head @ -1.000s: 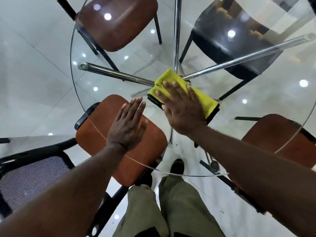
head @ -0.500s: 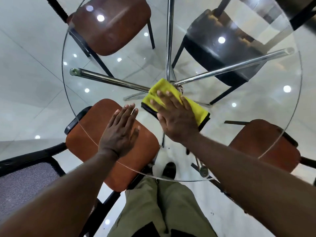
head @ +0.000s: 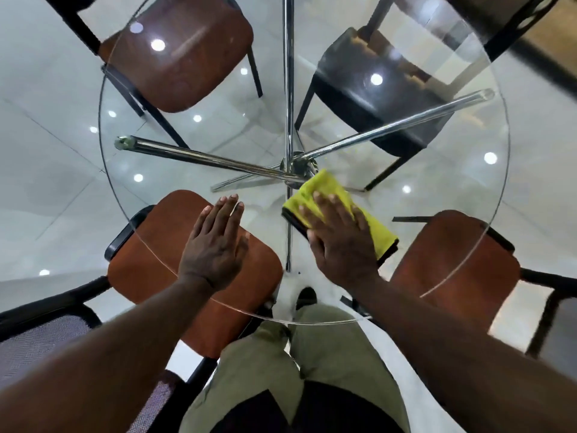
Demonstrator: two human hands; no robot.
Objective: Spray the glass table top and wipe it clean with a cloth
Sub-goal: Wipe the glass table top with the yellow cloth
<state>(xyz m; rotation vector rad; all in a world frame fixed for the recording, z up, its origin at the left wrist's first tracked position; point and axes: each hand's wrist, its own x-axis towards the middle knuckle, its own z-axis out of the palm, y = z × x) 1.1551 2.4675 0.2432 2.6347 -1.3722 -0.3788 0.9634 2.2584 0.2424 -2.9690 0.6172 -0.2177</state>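
A round clear glass table top [head: 462, 189] fills the view, with chrome legs [head: 199, 157] meeting at a hub below it. A folded yellow cloth [head: 331, 189] with a dark edge lies on the glass just right of the hub. My right hand [head: 340, 239] presses flat on the cloth, fingers straight and spread. To its left, my left hand [head: 215, 242] rests flat on the bare glass near the front edge, fingers straight and together. No spray bottle is in view.
Brown-seated chairs stand under the glass at the front left [head: 150, 270], front right [head: 462, 270] and back left [head: 187, 57]; a black chair [head: 368, 98] is at the back right. A mesh chair [head: 37, 345] stands at my lower left. My legs are against the table's front edge.
My right hand has slid the yellow cloth back toward me and a little to the right, off the hub. My left hand stays flat on the glass.
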